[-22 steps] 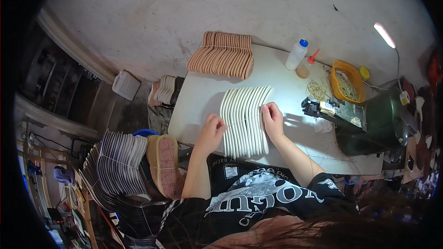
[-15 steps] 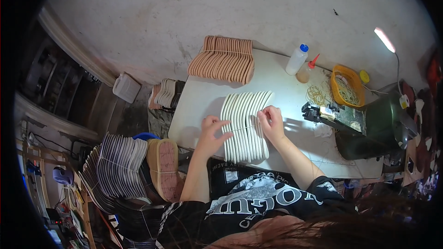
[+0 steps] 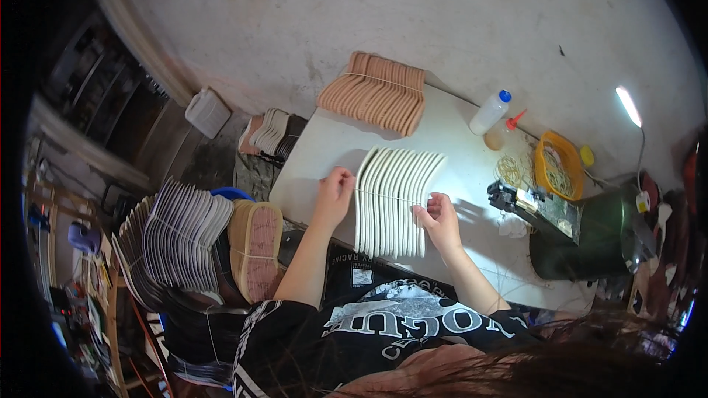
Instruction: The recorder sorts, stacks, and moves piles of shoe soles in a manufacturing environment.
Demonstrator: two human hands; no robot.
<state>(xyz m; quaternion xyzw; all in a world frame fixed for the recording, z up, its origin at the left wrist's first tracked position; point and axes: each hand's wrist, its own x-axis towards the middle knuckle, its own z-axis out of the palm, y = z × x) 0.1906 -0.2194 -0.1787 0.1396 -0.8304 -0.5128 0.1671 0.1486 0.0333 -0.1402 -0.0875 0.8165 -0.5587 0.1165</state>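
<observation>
A bundle of white curved shoe soles stands on edge on the table in front of me, packed side by side. A thin rubber band crosses the middle of it. At the bundle's left side, level with the band, my left hand has its fingers drawn together; whatever lies between them is hidden. My right hand is at the right side, thumb against the end soles near the band and the other fingers loosely curled, apart from the thumb.
A banded bundle of tan soles lies at the table's far edge. Right of it are a blue-capped bottle, a red-tipped bottle, loose rubber bands, a yellow basket and a dark green machine. More bundled soles stack at my left.
My left hand has left the bundle's face for its left side, its spread fingers now drawn together. My right hand has slid lower along the right side. The whole view has shifted slightly.
</observation>
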